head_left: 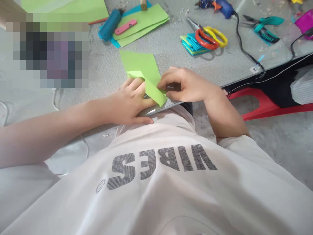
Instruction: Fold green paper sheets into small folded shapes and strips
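A green paper sheet (144,62) lies at the table's near edge, its lower part folded over in a slanting flap. My left hand (129,101) rests palm down with its fingers spread, the fingertips partly under the flap. At the flap's right side, my right hand (184,85) pinches the paper's edge between thumb and fingers. The lower corner of the flap points toward my shirt, close to the table edge.
Scissors (207,37) lie on folded blue and green papers (190,45). Beyond are a glue gun (223,8), pliers (265,29), a pink cutter (125,26), a teal roll (110,24) and green sheets (149,24). A red stool (276,109) stands right.
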`<state>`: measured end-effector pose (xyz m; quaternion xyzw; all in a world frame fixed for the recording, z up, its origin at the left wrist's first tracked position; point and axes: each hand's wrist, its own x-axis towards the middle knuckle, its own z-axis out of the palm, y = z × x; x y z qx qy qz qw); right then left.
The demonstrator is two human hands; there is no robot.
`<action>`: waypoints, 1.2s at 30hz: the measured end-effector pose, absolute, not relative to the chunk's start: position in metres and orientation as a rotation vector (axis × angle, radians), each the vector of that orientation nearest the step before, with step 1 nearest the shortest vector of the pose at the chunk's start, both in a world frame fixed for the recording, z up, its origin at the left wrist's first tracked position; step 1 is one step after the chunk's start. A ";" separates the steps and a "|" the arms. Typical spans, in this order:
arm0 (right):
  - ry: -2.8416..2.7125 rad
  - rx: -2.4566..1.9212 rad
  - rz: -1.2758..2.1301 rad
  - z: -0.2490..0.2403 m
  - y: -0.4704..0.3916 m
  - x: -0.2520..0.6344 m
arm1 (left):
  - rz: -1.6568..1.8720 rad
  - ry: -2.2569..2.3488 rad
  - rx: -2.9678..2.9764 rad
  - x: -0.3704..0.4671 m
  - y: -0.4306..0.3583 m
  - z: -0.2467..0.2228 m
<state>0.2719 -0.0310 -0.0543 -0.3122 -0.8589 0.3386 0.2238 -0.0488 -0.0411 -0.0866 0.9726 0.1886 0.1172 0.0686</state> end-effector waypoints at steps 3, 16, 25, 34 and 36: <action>-2.338 -0.886 0.978 -0.055 -0.030 0.271 | 0.265 0.559 2.953 -0.050 -0.045 -0.079; -2.276 -0.966 1.062 -0.049 -0.032 0.267 | 0.168 0.470 3.063 -0.050 -0.047 -0.071; -2.372 -0.941 0.974 -0.049 -0.034 0.271 | 0.256 0.623 2.978 -0.044 -0.053 -0.082; -2.374 -0.892 0.965 -0.050 -0.033 0.271 | 0.307 0.594 3.004 -0.047 -0.052 -0.088; -2.390 -0.879 0.957 -0.050 -0.032 0.272 | 0.302 0.581 3.011 -0.047 -0.051 -0.086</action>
